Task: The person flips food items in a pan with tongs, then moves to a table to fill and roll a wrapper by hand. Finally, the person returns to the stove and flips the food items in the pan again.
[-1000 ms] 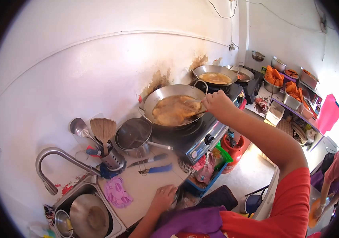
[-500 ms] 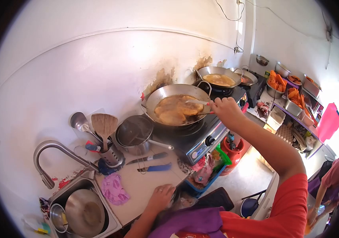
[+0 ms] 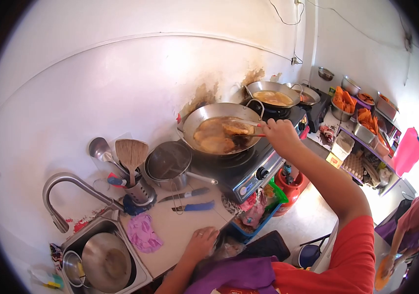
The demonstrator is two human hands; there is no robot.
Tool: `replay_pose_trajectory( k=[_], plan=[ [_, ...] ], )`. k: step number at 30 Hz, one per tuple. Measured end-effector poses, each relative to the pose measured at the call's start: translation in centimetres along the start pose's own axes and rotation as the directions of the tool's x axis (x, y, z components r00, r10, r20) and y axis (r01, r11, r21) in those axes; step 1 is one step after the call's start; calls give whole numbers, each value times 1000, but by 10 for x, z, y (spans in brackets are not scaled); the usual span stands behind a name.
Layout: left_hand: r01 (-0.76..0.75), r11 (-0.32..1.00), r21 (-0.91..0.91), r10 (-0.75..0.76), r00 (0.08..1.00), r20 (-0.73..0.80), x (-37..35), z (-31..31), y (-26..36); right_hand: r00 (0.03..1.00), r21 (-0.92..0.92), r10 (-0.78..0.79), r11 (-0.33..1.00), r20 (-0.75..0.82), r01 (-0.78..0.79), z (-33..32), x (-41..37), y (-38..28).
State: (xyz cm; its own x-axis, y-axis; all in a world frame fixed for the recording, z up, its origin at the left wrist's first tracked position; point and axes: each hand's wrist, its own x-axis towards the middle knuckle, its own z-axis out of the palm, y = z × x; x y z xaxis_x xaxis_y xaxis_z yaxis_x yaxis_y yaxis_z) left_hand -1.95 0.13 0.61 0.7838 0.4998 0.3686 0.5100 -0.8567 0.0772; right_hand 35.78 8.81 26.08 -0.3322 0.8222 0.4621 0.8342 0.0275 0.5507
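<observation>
My right hand point(image 3: 283, 135) is closed around the red handles of a pair of tongs point(image 3: 246, 122) reaching into the near wok point(image 3: 202, 111). Flat golden pieces point(image 3: 215, 143) fry in dark bubbling oil, and the tongs' tips are at the piece point(image 3: 235, 129) on the right, which is tilted up. Down at the counter's front edge, my left hand point(image 3: 203, 242) rests with its fingers lying on the surface, holding nothing. Closest to it are a blue-handled knife point(image 3: 194, 207), another knife point(image 3: 185, 194) and a crumpled pink cloth point(image 3: 143, 233).
A strainer-topped pot point(image 3: 169, 161) and a utensil holder point(image 3: 140, 192) stand left of the stove point(image 3: 248, 182). The sink point(image 3: 138, 269) holds a large pan. Behind are another wok point(image 3: 272, 87) and basins of orange pieces point(image 3: 342, 101). A person point(image 3: 418, 215) bends at far right.
The tongs' tips have shifted within the wok, and the right-hand frying piece is now lifted and tilted. My left hand stays put. At far right, the other person's hands have moved slightly.
</observation>
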Motion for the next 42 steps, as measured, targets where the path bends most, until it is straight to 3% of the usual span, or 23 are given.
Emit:
replay_pose_trajectory(
  k=[4,16,28,34,40,42],
  plan=[
    [-4,1000,4,4,1000,-4,-1,2,-2,993,1,-27,1000,117,27,-10,-5,0],
    [28,999,-39,-27,1000,16,0,1,0,993,29,-117,993,34,116,-28,-18,5],
    [20,999,-40,-19,1000,11,-1,2,-2,986,88,-88,993,138,77,-22,-18,10],
    [39,998,-48,-36,998,47,1,-2,1,992,24,-119,993,26,119,-10,-18,15],
    [10,999,-40,-10,1000,-4,-1,4,-2,981,131,-73,990,183,49,-35,-11,24],
    [12,999,-33,-11,1000,22,0,1,-1,990,93,-79,993,114,68,-31,-9,25]
  ],
)
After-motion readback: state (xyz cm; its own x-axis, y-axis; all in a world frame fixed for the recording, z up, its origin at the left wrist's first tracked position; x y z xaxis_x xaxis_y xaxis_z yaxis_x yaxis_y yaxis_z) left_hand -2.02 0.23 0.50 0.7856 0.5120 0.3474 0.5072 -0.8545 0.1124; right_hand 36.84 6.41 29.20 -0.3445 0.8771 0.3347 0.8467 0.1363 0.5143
